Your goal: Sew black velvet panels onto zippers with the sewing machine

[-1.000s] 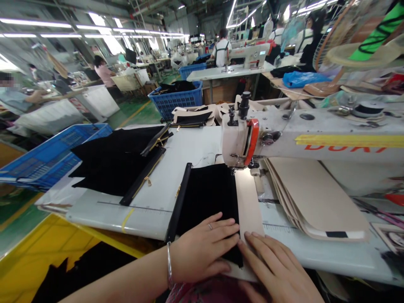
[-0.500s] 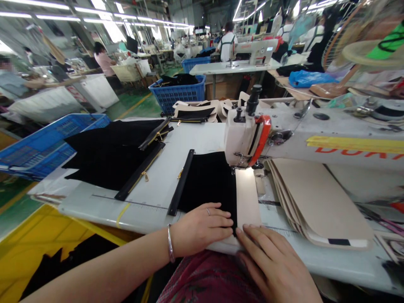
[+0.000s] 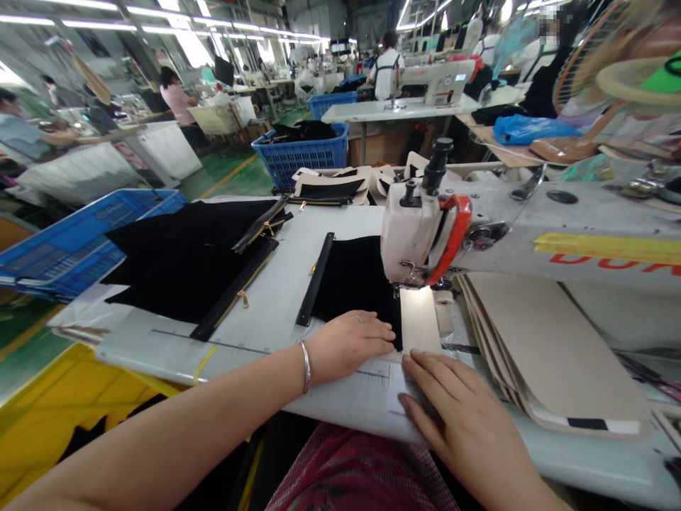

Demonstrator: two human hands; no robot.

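Note:
Under the sewing machine head (image 3: pixel 407 234) lies a black fabric piece (image 3: pixel 354 277), its right edge along a beige panel (image 3: pixel 420 319) by the needle. A black zipper strip (image 3: pixel 315 280) with a gold pull runs down the fabric's left side. My left hand (image 3: pixel 354 344) rests flat on the fabric's near right corner, fingers stretched out and holding nothing. Beside it my right hand (image 3: pixel 457 401) is open, its fingertips on the near end of the beige panel and its thumb spread on the table. The hidden seam under the presser foot cannot be made out.
Stacked beige panels (image 3: pixel 553 348) lie right of the machine. Black zippered pieces (image 3: pixel 186 262) cover the table's left side. A yellow bin (image 3: pixel 32 383) stands below left, blue crates (image 3: pixel 79 245) beyond. More beige and black pieces (image 3: pixel 330 188) lie behind. Other people sit farther off.
The black fabric and beige panel have moved away from me, farther under the machine head. Both my hands have moved forward with them, and more bare table edge shows in front.

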